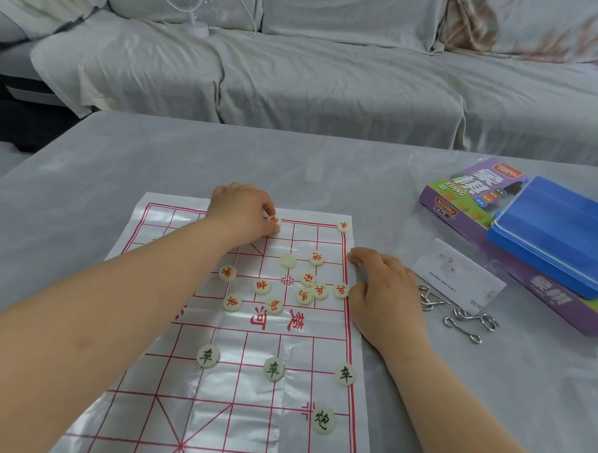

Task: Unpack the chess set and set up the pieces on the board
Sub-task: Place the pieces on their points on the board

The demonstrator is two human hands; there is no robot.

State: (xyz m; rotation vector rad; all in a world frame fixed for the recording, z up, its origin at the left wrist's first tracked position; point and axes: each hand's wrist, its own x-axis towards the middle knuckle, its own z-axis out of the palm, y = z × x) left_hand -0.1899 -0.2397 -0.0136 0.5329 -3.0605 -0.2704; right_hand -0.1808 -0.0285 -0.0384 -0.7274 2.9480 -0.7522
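A thin plastic board sheet (214, 411) with red grid lines lies on the table. My left hand (241, 212) reaches to its far row and pinches a red-lettered piece (275, 220) there. My right hand (380, 291) rests palm down on the board's right edge with its fingers relaxed, holding nothing. Another red piece (344, 225) sits at the far right corner. Several red-lettered pieces (308, 285) lie loose in the board's far half, one blank side up (288, 260). Three black-lettered pieces (273, 369) stand in a near row, and one more (323, 420) sits nearer, to the right.
To the right lie the purple chess box (463, 196), a blue plastic case (557, 234) on top of it, a white leaflet (460, 274) and metal wire puzzles (465, 319). A covered sofa (331, 73) with a small fan (184, 2) stands beyond the table.
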